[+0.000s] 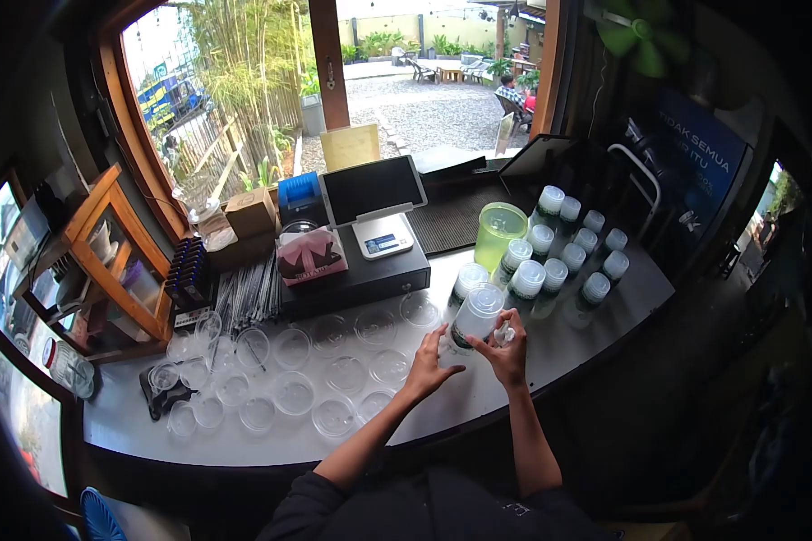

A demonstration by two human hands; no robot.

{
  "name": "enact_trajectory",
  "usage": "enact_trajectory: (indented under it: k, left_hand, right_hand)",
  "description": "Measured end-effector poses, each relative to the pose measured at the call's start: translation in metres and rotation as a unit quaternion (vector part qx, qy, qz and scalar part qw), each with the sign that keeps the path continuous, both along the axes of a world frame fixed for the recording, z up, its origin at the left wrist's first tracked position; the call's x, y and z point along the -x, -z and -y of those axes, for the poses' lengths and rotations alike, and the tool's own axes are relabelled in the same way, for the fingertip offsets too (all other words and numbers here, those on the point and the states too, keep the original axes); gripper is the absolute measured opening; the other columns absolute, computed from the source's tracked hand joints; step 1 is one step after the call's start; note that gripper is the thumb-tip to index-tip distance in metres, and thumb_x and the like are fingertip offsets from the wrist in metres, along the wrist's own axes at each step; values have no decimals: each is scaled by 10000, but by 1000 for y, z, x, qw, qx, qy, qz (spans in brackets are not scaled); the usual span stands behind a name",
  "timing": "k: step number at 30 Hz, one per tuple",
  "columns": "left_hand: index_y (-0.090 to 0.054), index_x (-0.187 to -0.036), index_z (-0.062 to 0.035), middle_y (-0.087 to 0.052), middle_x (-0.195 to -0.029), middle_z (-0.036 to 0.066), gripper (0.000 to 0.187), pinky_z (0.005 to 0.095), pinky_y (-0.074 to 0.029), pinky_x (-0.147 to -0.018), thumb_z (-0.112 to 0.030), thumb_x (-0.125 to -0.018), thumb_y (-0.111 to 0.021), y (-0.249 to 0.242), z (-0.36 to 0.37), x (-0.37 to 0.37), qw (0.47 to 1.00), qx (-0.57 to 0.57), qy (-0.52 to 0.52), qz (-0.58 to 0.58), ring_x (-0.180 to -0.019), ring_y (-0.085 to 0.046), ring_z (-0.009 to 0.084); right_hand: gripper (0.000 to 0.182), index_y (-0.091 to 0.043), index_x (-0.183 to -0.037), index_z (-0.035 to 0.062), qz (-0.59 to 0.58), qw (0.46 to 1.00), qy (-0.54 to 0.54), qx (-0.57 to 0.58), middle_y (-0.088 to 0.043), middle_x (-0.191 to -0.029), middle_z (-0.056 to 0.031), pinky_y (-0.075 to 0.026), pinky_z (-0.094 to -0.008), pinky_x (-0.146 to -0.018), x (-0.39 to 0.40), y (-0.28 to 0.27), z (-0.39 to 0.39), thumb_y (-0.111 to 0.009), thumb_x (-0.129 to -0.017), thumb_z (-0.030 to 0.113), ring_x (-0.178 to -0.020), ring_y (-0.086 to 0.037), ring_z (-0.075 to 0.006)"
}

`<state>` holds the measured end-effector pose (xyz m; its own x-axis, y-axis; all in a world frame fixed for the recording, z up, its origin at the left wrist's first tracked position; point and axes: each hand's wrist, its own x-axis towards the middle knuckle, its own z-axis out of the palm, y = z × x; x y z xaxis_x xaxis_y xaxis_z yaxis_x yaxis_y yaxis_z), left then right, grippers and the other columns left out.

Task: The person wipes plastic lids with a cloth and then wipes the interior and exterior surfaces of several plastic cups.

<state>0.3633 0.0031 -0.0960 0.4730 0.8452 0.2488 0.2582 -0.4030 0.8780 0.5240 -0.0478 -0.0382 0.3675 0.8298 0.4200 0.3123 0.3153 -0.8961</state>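
A clear plastic cup (479, 311) with a dark band near its lower end is gripped by my right hand (505, 350), the thumb pressed to its side. Between the fingers of that hand a crumpled white tissue (505, 334) pokes out. My left hand (429, 365) is open on the cup's left, thumb and fingers apart, fingertips close to the cup. Just behind and to the right stand several similar cups (527, 279) with pale tops and dark green print. Round clear lids (294, 393) lie spread over the counter (460, 406) to the left of my hands.
A yellow-green translucent container (500, 236) stands behind the cups. Behind the lids are a black cash drawer (370, 281), a tablet on a stand (373, 191) and a pink tissue pack (312, 256). A glass jar (69, 370) and a wooden cabinet (122, 257) are at left.
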Motion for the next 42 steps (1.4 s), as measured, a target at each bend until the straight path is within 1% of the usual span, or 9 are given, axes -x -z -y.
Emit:
enact_trajectory:
  k: [5,8,17,21,27,29,37,38,42]
  left_hand:
    - [-376,-1372,-44,-463,-1291,193,923,379,-535,-845,-156,-598,-866,-3,5,-4,996,61,-26,61,-1095,-561,294]
    - [-349,-1366,24,-480,-1270,191,867,329,-533,-859,-39,-653,-838,-8,2,10,924,301,37,232,-1018,-606,222]
    - [-497,-1240,43,-645,-1069,112,476,294,-510,-916,-18,-812,-698,22,3,32,818,467,86,324,-989,-628,179]
    - [-480,-1246,42,-649,-1029,122,462,288,-518,-905,-28,-835,-678,28,12,41,850,432,42,299,-954,-637,177]
    - [-342,-1351,33,-629,-946,125,646,326,-540,-876,-61,-824,-706,17,22,14,918,332,-7,218,-932,-635,204]
    - [-328,-1368,26,-535,-1103,178,691,334,-564,-819,-69,-809,-723,22,16,9,911,350,10,219,-935,-633,220]
    - [-391,-1358,32,-427,-1167,194,736,316,-563,-736,-199,-771,-769,26,18,-11,985,148,-78,-44,-891,-612,247]
    - [-413,-1346,40,-428,-1202,204,755,386,-487,-854,-302,-768,-759,49,13,-15,989,5,-100,-109,-946,-549,292]
    - [-439,-1304,81,-422,-1263,247,711,439,-326,-1023,-323,-789,-716,15,19,-14,980,-16,-105,-171,-1191,-351,416]
  right_hand:
    - [466,-404,-829,83,-44,998,-18,-50,-523,-850,-14,-381,-161,-516,-2,-14,2,-840,-666,86,-592,-436,-11]
    - [459,-398,-828,88,-79,995,-35,-44,-475,-754,17,-369,-157,-508,-10,-19,5,-832,-678,63,-568,-424,0]
    - [446,-399,-826,106,-171,983,6,-61,-430,-654,48,-355,-159,-505,-9,-23,7,-820,-689,56,-555,-425,-10]
    - [429,-398,-850,120,-228,965,64,-115,-453,-660,32,-376,-191,-503,-23,-33,9,-803,-715,78,-538,-442,-44]
    - [448,-386,-882,99,-194,958,93,-191,-407,-881,9,-411,-211,-733,-12,-56,18,-790,-711,10,-804,-456,-66]
    - [449,-386,-896,94,-174,950,107,-237,-408,-906,0,-430,-228,-791,-2,-64,17,-781,-711,-12,-842,-471,-83]
    - [716,-385,-1320,44,-192,936,91,-282,-486,-1246,-103,-382,-350,-998,17,-58,41,-765,-715,4,-1156,-485,-219]
    - [730,-373,-1330,40,-187,931,103,-297,-481,-1260,-109,-376,-353,-1006,19,-44,45,-766,-716,9,-1174,-475,-224]
    - [756,-336,-1352,14,-36,956,86,-278,-456,-1304,-123,-350,-389,-1035,9,-4,58,-763,-729,35,-1213,-447,-238]
